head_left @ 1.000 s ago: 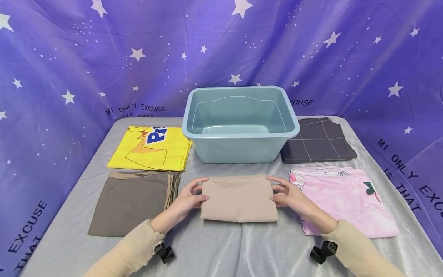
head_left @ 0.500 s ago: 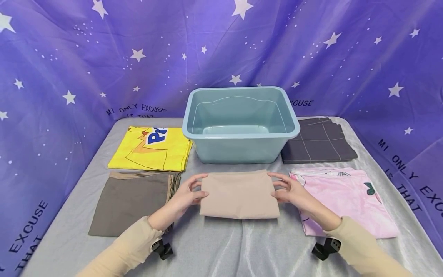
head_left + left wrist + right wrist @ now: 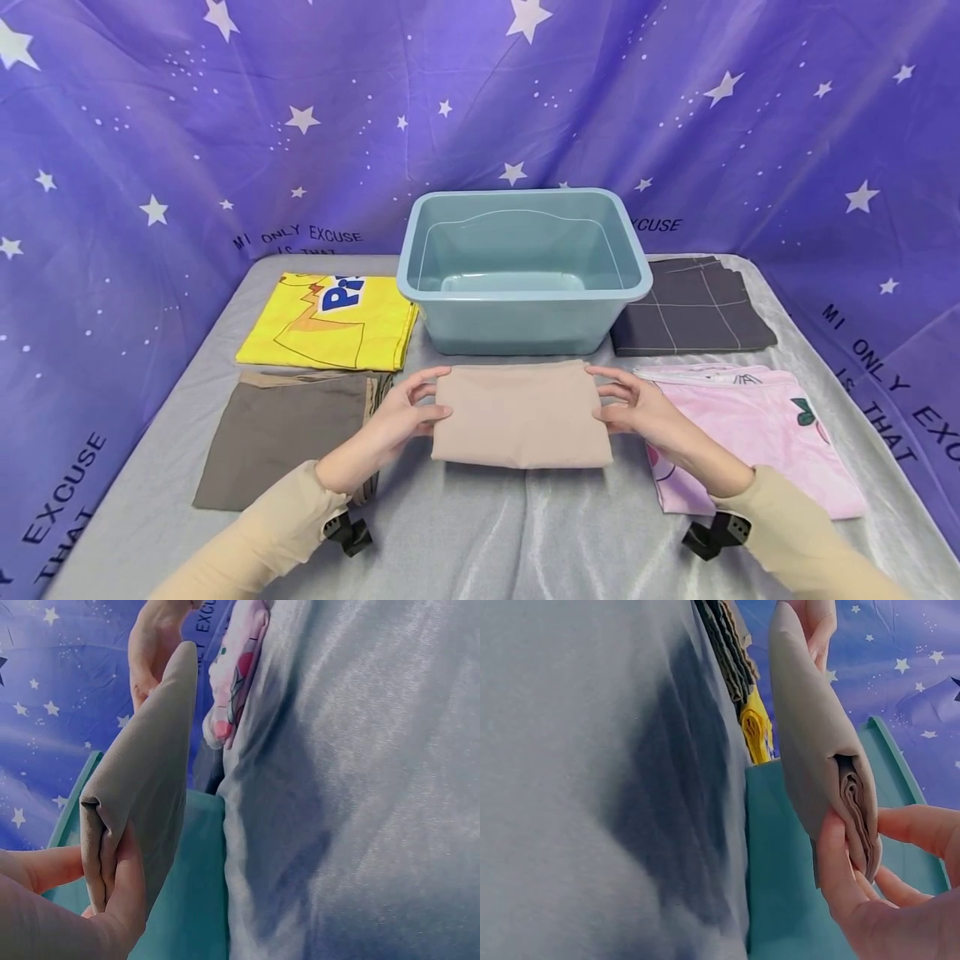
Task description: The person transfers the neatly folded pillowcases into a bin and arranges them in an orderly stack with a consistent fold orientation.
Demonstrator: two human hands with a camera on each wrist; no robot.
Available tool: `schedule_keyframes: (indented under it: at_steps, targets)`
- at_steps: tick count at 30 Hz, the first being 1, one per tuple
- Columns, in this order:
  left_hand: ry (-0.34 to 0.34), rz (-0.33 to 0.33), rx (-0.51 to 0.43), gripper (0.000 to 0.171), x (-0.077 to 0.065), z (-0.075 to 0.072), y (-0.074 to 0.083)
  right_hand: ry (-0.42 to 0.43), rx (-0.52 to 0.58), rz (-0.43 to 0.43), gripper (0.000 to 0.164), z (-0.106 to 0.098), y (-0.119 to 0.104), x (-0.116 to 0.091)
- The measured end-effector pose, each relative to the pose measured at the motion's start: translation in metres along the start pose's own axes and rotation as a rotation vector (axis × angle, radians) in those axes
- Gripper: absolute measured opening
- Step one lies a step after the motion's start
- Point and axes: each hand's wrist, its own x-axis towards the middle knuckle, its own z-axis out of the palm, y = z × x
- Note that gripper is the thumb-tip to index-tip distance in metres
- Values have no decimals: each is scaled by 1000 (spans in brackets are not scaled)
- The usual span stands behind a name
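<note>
A folded beige cloth (image 3: 522,417) is held up off the table between both hands, in front of the bin. My left hand (image 3: 405,412) pinches its left end, thumb on the near face and fingers behind. The right hand (image 3: 637,404) grips the opposite end in the same way. In the right wrist view the cloth (image 3: 810,727) shows several rolled layers at its end, and the left wrist view shows the folded edge of the cloth (image 3: 142,772) between thumb and fingers. Behind it stands a blue-green plastic bin (image 3: 525,325), with nothing seen inside.
A yellow printed cloth (image 3: 330,325) and a brown folded cloth (image 3: 288,442) lie at the left. On the right are a dark checked cloth (image 3: 690,308) and a pink printed cloth (image 3: 757,433). Grey fabric (image 3: 480,542) covers the table; a purple starry curtain (image 3: 450,83) hangs behind.
Both hands have raised the beige cloth from the table and moved it slightly toward the bin. The bin and the other cloths have stayed in place.
</note>
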Motion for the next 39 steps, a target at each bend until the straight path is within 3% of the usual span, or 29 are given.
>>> schedule_keyframes:
  at_steps: [17,39]
  targets:
    - [-31,7,-32,56,-8,0,25,-20,-50,-70,60,-4,-25,-5]
    - [-46,16,-31,57,-15,3,59,52,-175,-48,60,-8,-61,-11]
